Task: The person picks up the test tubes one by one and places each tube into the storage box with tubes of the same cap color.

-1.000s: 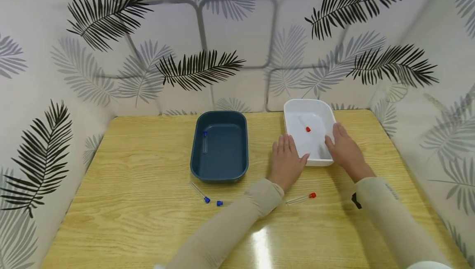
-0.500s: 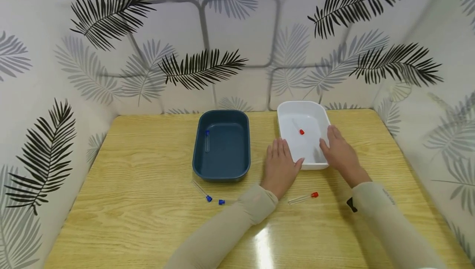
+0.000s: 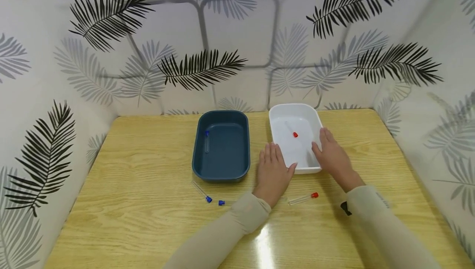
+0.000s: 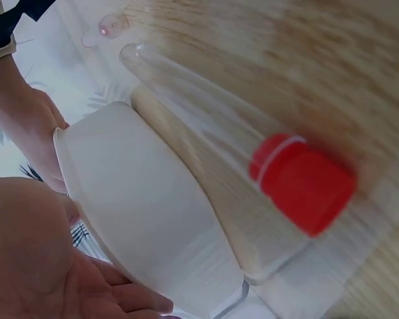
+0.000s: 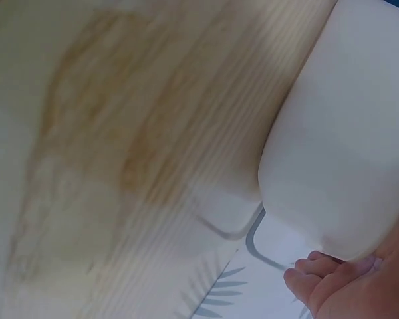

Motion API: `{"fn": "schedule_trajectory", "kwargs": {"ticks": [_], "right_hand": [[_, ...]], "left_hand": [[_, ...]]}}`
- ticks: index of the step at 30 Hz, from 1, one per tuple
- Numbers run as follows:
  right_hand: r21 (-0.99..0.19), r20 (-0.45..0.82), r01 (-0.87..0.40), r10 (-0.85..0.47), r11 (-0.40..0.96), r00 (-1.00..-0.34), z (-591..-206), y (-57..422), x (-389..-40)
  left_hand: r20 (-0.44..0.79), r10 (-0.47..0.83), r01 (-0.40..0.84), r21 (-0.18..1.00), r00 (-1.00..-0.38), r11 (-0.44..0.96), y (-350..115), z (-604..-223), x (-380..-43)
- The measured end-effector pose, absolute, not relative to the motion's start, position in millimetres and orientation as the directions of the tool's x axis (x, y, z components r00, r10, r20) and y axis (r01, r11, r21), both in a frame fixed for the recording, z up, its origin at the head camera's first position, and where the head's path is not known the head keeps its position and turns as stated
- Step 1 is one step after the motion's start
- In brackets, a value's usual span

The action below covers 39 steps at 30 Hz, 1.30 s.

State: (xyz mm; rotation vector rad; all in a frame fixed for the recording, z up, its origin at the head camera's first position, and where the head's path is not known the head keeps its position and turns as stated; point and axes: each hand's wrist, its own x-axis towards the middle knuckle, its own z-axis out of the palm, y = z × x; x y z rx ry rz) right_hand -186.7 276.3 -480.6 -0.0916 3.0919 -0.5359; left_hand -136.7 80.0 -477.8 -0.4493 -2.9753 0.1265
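The white tray (image 3: 297, 137) stands on the table at right of centre, a red-capped test tube (image 3: 293, 131) lying inside. My left hand (image 3: 273, 172) rests with straight fingers along its left side, thumb near the front corner. My right hand (image 3: 335, 155) touches the right side, fingers extended along the wall and thumb over the rim. Another red-capped test tube (image 3: 303, 198) lies in front of the tray. Close below my left wrist, a tube with a red cap (image 4: 302, 183) appears in the left wrist view; my sleeve mostly hides it in the head view.
Left of the white tray stands a dark blue tray (image 3: 221, 145) holding a blue-capped tube (image 3: 207, 142). In front of it lie one blue-capped tube (image 3: 202, 191) and another blue-capped tube (image 3: 222, 203), partly hidden by my left sleeve. A leaf-patterned wall backs the table.
Both hands have moved left and slightly nearer together with the white tray, bringing it closer to the dark blue tray. The dark blue tray and visible loose tubes stay put.
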Motion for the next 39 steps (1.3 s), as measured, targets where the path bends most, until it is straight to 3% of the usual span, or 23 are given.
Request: {"fn": "schedule_trajectory", "kwargs": {"ticks": [21, 28, 39], "right_hand": [[-0.362, 0.041, -0.076, -0.066, 0.929, -0.997, -476, 245, -175], [-0.391, -0.002, -0.035, -0.039, 0.920, -0.999, -477, 235, -174], [-0.415, 0.043, -0.057, -0.043, 0.908, -0.998, -476, 230, -174]], "left_hand": [[0.137, 0.304, 0.283, -0.156, -0.943, 0.946, 50, -472, -121], [0.129, 0.314, 0.301, -0.106, -0.941, 0.948, 38, -473, -123], [0.132, 0.344, 0.351, 0.033, -0.930, 0.936, 21, -473, -130]]}}
